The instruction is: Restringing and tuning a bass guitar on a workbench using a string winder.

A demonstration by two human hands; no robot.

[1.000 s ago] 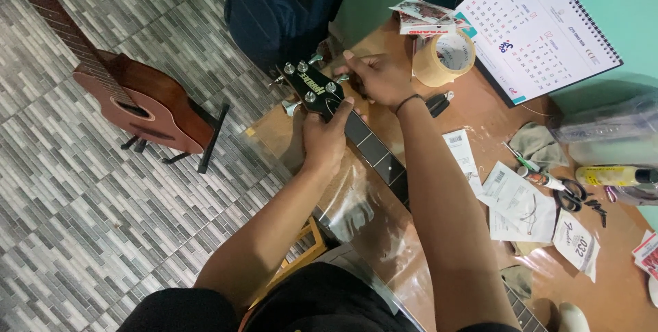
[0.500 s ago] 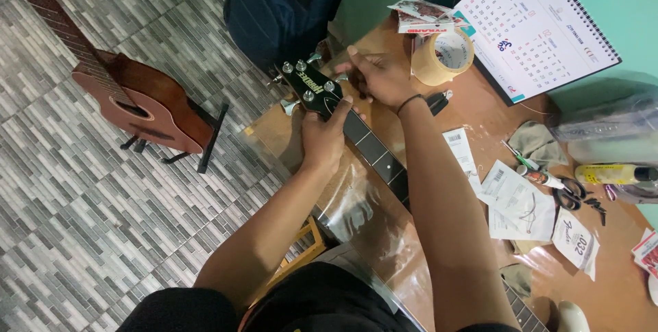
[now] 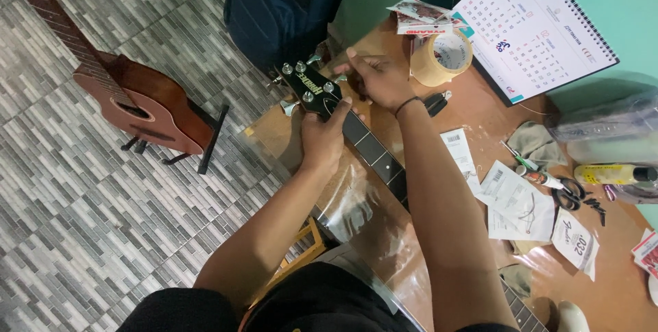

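Guitar neck (image 3: 373, 154), dark and fretted, lies across the brown table (image 3: 480, 133) and runs from the person's lap up to a black headstock (image 3: 312, 89) that overhangs the table's near-left corner. Nearest the camera, clear plastic wrap (image 3: 356, 208) covers the part of the instrument by the body. Further up, the left hand (image 3: 322, 137) is clamped around the neck just below the headstock, thumb laid over the fretboard edge. Beyond it, the right hand (image 3: 377, 78) sits at the headstock's far side with its fingers curled in at the tuning pegs (image 3: 301, 68); whether they pinch a peg or a string cannot be told, since the fingertips are hidden.

The step in hand looks like work at the tuners, stringing or tuning. The next move would seem to call for a steady left-hand hold while the right turns or threads with fine control, keeping the headstock from tipping off the edge.

Farther out lie paper packets (image 3: 514, 198), small black cutters (image 3: 572, 198), a yellow bottle (image 3: 606, 174), a roll of tape (image 3: 442, 58) and a desk calendar (image 3: 534, 27). On the tiled floor to the left, a brown acoustic guitar (image 3: 144, 102) rests on a stand.
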